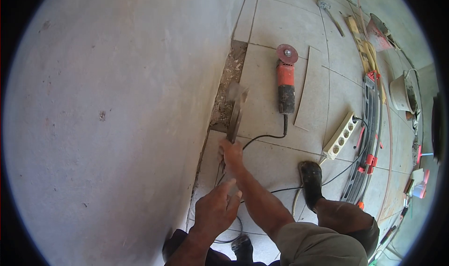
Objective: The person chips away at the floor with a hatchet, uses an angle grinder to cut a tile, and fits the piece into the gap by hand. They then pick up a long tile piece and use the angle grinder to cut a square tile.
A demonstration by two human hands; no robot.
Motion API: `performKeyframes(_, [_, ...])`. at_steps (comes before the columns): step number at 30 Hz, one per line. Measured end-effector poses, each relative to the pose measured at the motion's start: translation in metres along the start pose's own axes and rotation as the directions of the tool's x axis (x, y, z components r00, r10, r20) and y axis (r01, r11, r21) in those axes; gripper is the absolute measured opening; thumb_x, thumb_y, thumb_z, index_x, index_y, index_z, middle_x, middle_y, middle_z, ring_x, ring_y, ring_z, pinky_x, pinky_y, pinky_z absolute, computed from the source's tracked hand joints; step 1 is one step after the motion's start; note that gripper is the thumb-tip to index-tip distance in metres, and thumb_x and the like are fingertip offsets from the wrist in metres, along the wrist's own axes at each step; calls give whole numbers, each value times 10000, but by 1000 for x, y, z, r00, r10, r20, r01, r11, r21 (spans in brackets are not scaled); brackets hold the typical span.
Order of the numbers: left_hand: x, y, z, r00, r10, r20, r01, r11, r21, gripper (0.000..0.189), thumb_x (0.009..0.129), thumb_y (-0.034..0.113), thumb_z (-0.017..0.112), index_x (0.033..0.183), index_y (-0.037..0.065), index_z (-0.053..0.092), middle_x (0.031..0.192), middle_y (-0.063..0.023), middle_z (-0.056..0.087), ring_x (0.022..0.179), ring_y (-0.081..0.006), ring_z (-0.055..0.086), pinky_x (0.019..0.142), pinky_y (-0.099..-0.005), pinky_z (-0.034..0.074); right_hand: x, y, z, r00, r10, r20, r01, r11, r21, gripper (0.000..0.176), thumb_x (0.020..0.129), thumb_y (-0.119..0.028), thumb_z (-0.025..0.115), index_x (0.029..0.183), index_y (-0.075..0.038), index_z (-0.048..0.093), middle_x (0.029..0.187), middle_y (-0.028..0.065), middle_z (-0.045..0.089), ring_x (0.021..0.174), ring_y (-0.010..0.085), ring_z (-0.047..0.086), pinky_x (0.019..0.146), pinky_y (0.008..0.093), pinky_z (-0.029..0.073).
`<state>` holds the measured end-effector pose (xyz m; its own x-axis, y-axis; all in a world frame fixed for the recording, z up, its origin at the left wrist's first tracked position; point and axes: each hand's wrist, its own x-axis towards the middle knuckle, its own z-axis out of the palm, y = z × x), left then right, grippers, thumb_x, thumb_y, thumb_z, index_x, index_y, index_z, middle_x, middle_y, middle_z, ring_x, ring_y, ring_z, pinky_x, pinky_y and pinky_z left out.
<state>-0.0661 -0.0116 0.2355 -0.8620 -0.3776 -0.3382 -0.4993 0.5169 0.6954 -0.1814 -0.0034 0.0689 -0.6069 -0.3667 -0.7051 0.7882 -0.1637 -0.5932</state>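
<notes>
My right hand [231, 154] is wrapped around the lower end of a long, narrow grey-brown tool [235, 118], whose far end is smeared by motion, so I cannot tell its exact kind. It points away from me, over the rough, dug-out strip [229, 72] of floor along the wall. Nearer to me, my left hand [216, 207] hovers beside the wall with its fingers apart and nothing in them. To the right of the strip, an angle grinder [286, 81] with a reddish disc lies on the floor tiles [262, 27].
The plastered wall [117, 125] borders the left side. A thin tile strip [306, 88], a power strip [340, 135] and a tile cutter [367, 140] lie to the right. Buckets [401, 93] stand farther right. A black cord [264, 136] crosses the floor near my feet.
</notes>
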Motion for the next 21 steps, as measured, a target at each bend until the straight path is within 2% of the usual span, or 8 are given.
performKeyframes(3, [2,2,-3,999,-33,25,32,999,17,332,875,245,606,1135,37,608,933,-162,680,751,-301,664,676,-387,524,8,-63,14,955,-296,31,289,948,131,195,854,-178,610,728,-93,487,569,-5,432,447,122,420,432,293,370])
performKeyframes(6, [5,4,-5,998,-50,30,50,999,-3,335,878,245,604,1137,33,606,929,-166,678,755,-301,663,679,-391,522,14,-83,25,888,-459,-37,455,864,216,185,849,-171,601,723,-82,499,572,0,441,455,133,436,439,291,382])
performKeyframes(8, [7,6,-5,1000,-20,10,20,999,-29,340,877,250,605,1138,32,606,936,-171,676,760,-296,662,684,-390,521,18,-46,26,953,-293,-80,300,951,82,194,839,-172,605,704,-82,498,567,4,436,456,142,435,440,305,380])
performKeyframes(10, [7,5,-2,1000,-23,13,23,1000,-20,347,878,256,606,1145,34,605,940,-172,677,764,-297,663,690,-390,521,25,16,24,997,76,-32,-77,997,-30,217,833,-178,615,685,-90,483,556,-7,418,449,145,418,436,323,372])
performKeyframes(13, [10,1,2,998,-62,32,63,998,0,358,878,266,608,1156,40,602,947,-172,678,772,-301,666,704,-390,522,1,17,3,974,223,-43,-223,975,9,235,828,-188,632,680,-96,473,550,-19,395,441,134,391,435,334,365])
performKeyframes(15, [16,2,3,998,-59,25,59,998,13,363,879,271,609,1161,43,600,950,-170,680,777,-305,667,712,-391,523,3,6,-3,991,135,28,-134,991,-13,174,814,-152,640,734,-68,511,616,-3,453,487,123,448,405,293,362])
performKeyframes(17, [8,0,-1,997,-70,45,68,996,57,361,880,275,608,1162,50,598,943,-175,679,785,-308,668,713,-394,522,-5,-24,2,997,-70,31,66,993,93,182,826,-165,631,729,-73,507,589,1,443,464,128,448,403,289,359])
performKeyframes(21, [5,-1,-2,999,-46,-15,46,999,-7,352,876,271,609,1154,56,599,917,-180,673,772,-315,661,699,-398,518,-1,-91,12,925,-380,23,371,913,169,229,850,-191,623,698,-100,476,564,-7,416,458,120,445,426,290,378])
